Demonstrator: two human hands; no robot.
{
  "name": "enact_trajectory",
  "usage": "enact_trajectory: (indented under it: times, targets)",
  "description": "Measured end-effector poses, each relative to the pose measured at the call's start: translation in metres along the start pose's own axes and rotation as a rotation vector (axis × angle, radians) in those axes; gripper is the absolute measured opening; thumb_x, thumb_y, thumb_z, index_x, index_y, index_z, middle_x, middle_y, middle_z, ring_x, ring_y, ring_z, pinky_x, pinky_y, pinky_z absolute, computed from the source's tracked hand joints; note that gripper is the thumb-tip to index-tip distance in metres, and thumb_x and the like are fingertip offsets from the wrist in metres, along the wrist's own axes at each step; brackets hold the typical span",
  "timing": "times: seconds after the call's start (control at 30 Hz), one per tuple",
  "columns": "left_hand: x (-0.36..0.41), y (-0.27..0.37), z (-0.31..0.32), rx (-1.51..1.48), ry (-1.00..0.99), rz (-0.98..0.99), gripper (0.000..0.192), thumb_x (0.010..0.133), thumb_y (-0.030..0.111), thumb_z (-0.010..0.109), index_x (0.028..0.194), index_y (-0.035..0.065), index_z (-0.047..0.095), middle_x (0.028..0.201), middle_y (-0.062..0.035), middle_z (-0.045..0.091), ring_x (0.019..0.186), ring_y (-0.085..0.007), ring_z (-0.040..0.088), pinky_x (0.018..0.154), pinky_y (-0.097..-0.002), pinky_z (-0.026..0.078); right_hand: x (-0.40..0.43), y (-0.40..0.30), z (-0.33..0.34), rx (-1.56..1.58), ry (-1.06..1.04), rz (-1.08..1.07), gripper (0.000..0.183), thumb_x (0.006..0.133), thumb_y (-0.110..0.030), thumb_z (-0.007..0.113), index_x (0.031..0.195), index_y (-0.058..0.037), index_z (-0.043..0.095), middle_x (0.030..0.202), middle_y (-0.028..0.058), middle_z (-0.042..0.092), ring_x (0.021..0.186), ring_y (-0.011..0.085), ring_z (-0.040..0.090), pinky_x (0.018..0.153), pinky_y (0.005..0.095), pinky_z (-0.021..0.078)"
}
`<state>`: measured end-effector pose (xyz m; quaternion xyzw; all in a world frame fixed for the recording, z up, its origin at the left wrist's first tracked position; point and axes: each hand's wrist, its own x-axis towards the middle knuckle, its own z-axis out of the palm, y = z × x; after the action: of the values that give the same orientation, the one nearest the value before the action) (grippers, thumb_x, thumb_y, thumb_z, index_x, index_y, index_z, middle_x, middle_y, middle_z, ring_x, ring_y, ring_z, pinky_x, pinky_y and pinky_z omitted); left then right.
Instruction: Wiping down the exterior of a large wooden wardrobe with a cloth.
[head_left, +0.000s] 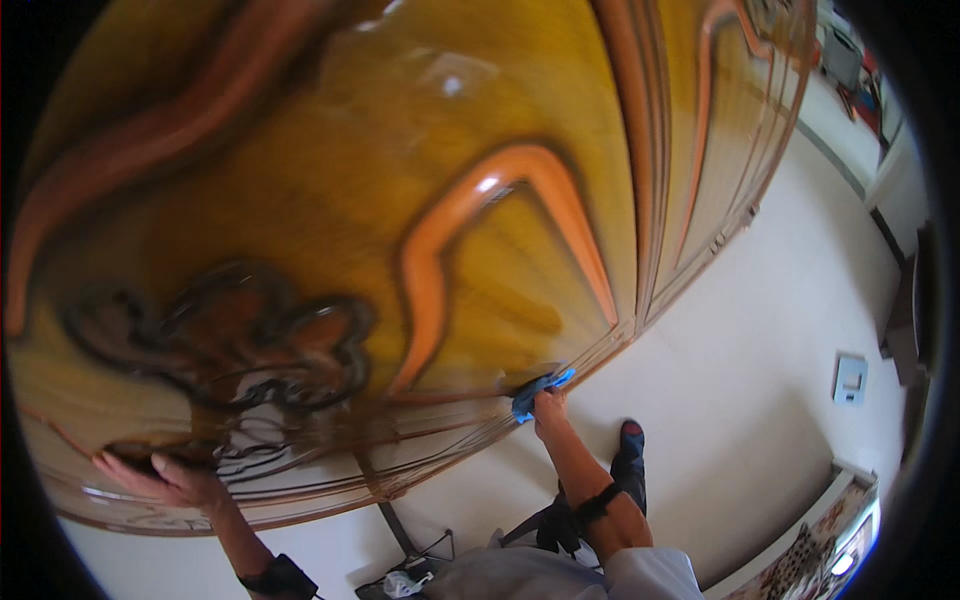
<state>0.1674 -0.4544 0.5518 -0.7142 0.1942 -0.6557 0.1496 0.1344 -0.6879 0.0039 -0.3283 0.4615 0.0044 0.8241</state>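
Note:
A large glossy wooden furniture front (360, 187), like that of a wardrobe, fills most of the view. It bears raised orange-brown moulding (424, 277) and a dark carved flower-like ornament (240, 307). My right hand (551, 409) grips a crumpled blue cloth (532, 397), pressed to the panel near its edge, below the bent moulding. Farther left, my left hand (169, 484) rests against the glossy surface under the ornament, palm toward it, thumb apart and nothing held. Its fingertips overlap a dark patch that may be a reflection.
Pale floor (735, 322) runs along the furniture's edge, with my shoe (632, 439) on it. A grey square object (850, 379) lies to the right. Near my body is a clear plastic bag (403, 583) on a dark item. Dark furniture (907, 322) stands at the far right.

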Motion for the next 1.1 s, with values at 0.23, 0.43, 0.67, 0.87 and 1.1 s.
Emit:
enact_trajectory:
  times: [0.23,0.43,0.67,0.87,1.1]
  targets:
    - [0.003,-0.005,-0.01,-0.052,-0.034,-0.103,0.06,0.098,0.029,0.049,0.145,-0.006,0.036,0.154,-0.0272,0.028,0.142,-0.0419,0.029,0.116,-0.0502,0.023,-0.09,-0.077,0.039,-0.073,-0.345,-0.134,0.014,0.082,-0.008,0.052,0.074,-0.0035,0.061,0.065,0.0037,0.055,0.06,0.0152,0.049,0.053,0.0321,0.0368]
    - [0.011,-0.005,-0.015,-0.143,-0.014,-0.117,0.061,0.096,0.026,0.055,0.143,-0.0081,0.036,0.154,-0.029,0.026,0.142,-0.0434,0.028,0.116,-0.0511,0.022,-0.166,-0.139,0.063,-0.215,-0.585,-0.39,0.014,0.088,-0.001,0.056,0.091,-0.001,0.069,0.083,0.0067,0.07,0.073,0.0162,0.066,0.064,0.0297,0.0521]
    - [0.008,-0.012,-0.018,-0.147,0.005,-0.113,0.059,0.096,0.039,0.054,0.138,-0.0008,0.047,0.148,-0.0309,0.035,0.136,-0.0503,0.034,0.111,-0.0603,0.025,-0.283,-0.224,0.111,-0.268,-0.659,-0.631,0.013,0.091,-0.002,0.057,0.087,-0.0015,0.07,0.079,0.0021,0.069,0.067,0.0106,0.061,0.062,0.027,0.0502]
    - [-0.001,-0.021,-0.023,-0.172,-0.024,-0.129,0.054,0.091,0.036,0.057,0.135,0.0051,0.054,0.148,-0.0293,0.037,0.136,-0.0487,0.035,0.112,-0.0598,0.024,-0.347,-0.268,0.153,-0.246,-0.688,-0.969,0.009,0.09,-0.001,0.062,0.084,-0.0027,0.069,0.08,0.0004,0.068,0.072,0.0089,0.062,0.066,0.0255,0.0502]
    - [-0.001,-0.018,-0.024,-0.223,-0.076,-0.136,0.056,0.085,0.029,0.063,0.135,0.0041,0.053,0.148,-0.0305,0.036,0.137,-0.0493,0.033,0.112,-0.0596,0.023,-0.289,-0.225,0.134,-0.183,-0.746,-0.893,0.01,0.086,0.003,0.064,0.087,-0.005,0.07,0.086,0.0001,0.07,0.076,0.0088,0.063,0.069,0.0259,0.0514]
